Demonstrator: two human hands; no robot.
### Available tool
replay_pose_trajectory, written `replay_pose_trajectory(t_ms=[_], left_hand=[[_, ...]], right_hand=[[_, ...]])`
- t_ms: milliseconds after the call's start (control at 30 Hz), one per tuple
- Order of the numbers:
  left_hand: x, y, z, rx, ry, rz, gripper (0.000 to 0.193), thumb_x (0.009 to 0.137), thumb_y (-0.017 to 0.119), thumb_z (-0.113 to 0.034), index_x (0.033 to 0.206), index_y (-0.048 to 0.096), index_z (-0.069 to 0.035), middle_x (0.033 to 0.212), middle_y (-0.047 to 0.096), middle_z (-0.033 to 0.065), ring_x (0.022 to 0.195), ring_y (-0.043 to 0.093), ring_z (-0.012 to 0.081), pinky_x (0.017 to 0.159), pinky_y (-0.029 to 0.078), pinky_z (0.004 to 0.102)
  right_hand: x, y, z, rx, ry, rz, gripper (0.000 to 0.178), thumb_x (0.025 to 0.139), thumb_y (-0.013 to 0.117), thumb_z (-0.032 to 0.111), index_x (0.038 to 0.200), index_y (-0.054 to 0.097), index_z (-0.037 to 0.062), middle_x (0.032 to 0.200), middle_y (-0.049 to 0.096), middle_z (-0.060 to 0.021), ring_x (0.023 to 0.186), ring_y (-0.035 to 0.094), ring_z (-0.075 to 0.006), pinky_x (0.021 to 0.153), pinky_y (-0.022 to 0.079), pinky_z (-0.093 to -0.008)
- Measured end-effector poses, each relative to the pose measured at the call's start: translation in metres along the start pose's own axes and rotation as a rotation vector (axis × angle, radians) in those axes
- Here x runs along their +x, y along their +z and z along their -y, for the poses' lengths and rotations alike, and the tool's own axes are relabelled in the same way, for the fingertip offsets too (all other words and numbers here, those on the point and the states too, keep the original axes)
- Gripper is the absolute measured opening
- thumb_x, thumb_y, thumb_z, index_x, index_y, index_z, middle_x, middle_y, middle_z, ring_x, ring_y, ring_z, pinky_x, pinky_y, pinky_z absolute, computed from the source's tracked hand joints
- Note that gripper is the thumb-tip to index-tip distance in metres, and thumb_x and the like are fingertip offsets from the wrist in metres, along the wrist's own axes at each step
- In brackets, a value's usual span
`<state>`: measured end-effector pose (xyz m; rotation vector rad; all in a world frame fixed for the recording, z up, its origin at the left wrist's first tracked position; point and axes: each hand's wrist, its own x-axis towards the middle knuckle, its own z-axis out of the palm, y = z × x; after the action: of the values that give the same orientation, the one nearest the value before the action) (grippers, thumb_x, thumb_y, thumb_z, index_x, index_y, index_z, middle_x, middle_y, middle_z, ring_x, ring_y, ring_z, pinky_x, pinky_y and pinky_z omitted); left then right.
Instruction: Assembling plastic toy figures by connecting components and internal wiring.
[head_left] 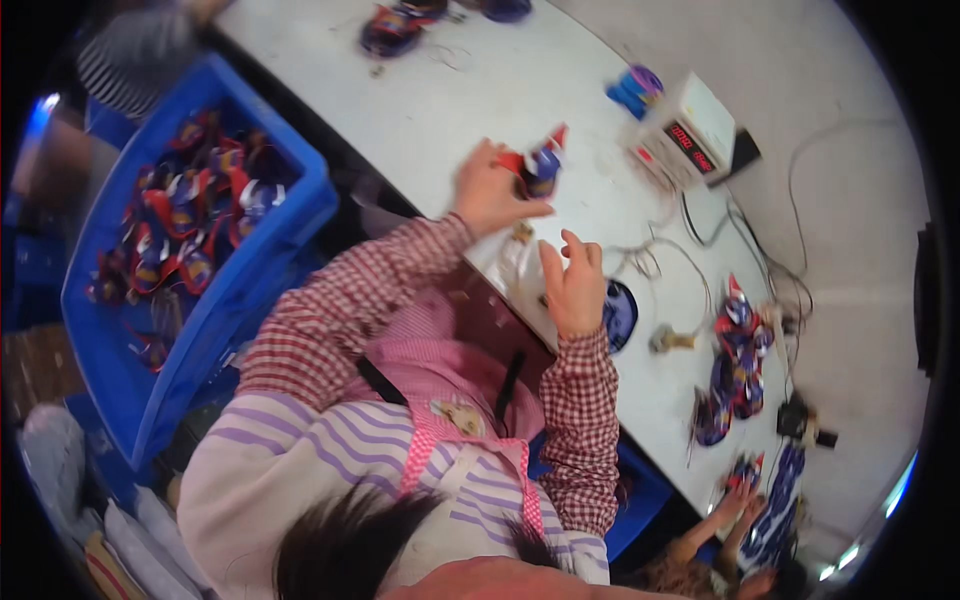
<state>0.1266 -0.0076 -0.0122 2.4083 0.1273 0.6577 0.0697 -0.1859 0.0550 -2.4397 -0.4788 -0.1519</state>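
Counter (pixel 520 90): a long white surface running from the top left to the lower right, with the person seated at its near edge.
Blue crate (pixel 255 290): a large plastic bin to the left of the counter, heaped with red, blue and white toy figures (pixel 185 215).
Person: wears a red-checked shirt under a pink apron; both forearms reach up onto the counter.
Meter box (pixel 690 135): a white unit with a red digit display, at the far edge of the counter, with cables (pixel 720 225) trailing from it towards the right.
Pile of figures (pixel 738 350): more red and blue toys lying on the counter at right, well apart from the hands.
Another person's hands (pixel 735 500): at the lower right, on a further figure.
Left hand (pixel 490 190): grip closed on a toy figure (pixel 540 165) in red, blue and white, held just above the counter near its middle.
Right hand (pixel 572 285): fingers loosely spread, grip open, resting over a small pale part at the near edge of the counter, beside a dark blue disc (pixel 620 312).
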Motion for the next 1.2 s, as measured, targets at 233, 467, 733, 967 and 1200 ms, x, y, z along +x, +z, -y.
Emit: replay_pose_trajectory(t_ms=[233, 467, 733, 967, 1200], left_hand=[[0.011, 0.010, -0.011, -0.056, -0.187, 0.064, 0.065, 0.061, 0.069, -0.047, 0.113, 0.055, -0.010, 0.105, 0.059, 0.0152, 0.107, 0.048, 0.0313, 0.094, 0.030, 0.0487], [0.011, -0.029, -0.032, -0.756, -0.505, 0.367, 0.048, 0.065, 0.074, -0.037, 0.099, 0.063, -0.004, 0.089, 0.065, 0.0117, 0.086, 0.060, 0.0192, 0.081, 0.048, 0.0324], [-0.032, -0.010, -0.081, -1.354, -0.191, 0.722, 0.033, 0.065, 0.078, -0.023, 0.078, 0.064, 0.003, 0.074, 0.065, 0.0048, 0.060, 0.055, 0.0125, 0.059, 0.047, 0.0239], [-0.063, 0.006, -0.101, -1.267, -0.129, 0.793, 0.026, 0.063, 0.075, -0.014, 0.080, 0.063, 0.002, 0.068, 0.063, 0.0045, 0.060, 0.054, 0.0119, 0.059, 0.048, 0.0239], [-0.060, 0.006, -0.102, -1.490, -0.289, 0.692, 0.037, 0.066, 0.077, -0.009, 0.096, 0.059, 0.002, 0.092, 0.065, 0.0104, 0.082, 0.060, 0.0143, 0.071, 0.051, 0.0227]], right_hand=[[0.017, 0.065, -0.001, -0.187, -0.018, 0.082, 0.028, 0.083, 0.058, 0.025, 0.094, 0.053, 0.0001, 0.100, 0.051, -0.0206, 0.076, 0.055, -0.0395, 0.071, 0.047, -0.0442], [0.013, -0.005, -0.009, 0.488, 0.303, 0.096, 0.025, 0.080, 0.063, 0.017, 0.095, 0.054, -0.0007, 0.086, 0.059, -0.0121, 0.073, 0.053, -0.0176, 0.065, 0.045, -0.0277], [-0.041, -0.039, -0.101, -0.054, 0.095, -0.249, 0.022, 0.083, 0.062, 0.017, 0.097, 0.058, 0.0001, 0.093, 0.055, -0.0132, 0.081, 0.052, -0.0209, 0.072, 0.044, -0.0299], [-0.054, -0.018, -0.132, -0.244, 0.110, -0.328, 0.021, 0.082, 0.059, 0.011, 0.100, 0.058, 0.0004, 0.101, 0.053, -0.0170, 0.087, 0.051, -0.0313, 0.082, 0.042, -0.0371], [-0.046, -0.026, -0.108, 0.137, 0.070, -0.457, 0.027, 0.080, 0.065, 0.013, 0.103, 0.060, 0.0002, 0.098, 0.060, -0.0109, 0.084, 0.056, -0.0217, 0.075, 0.046, -0.0303]])
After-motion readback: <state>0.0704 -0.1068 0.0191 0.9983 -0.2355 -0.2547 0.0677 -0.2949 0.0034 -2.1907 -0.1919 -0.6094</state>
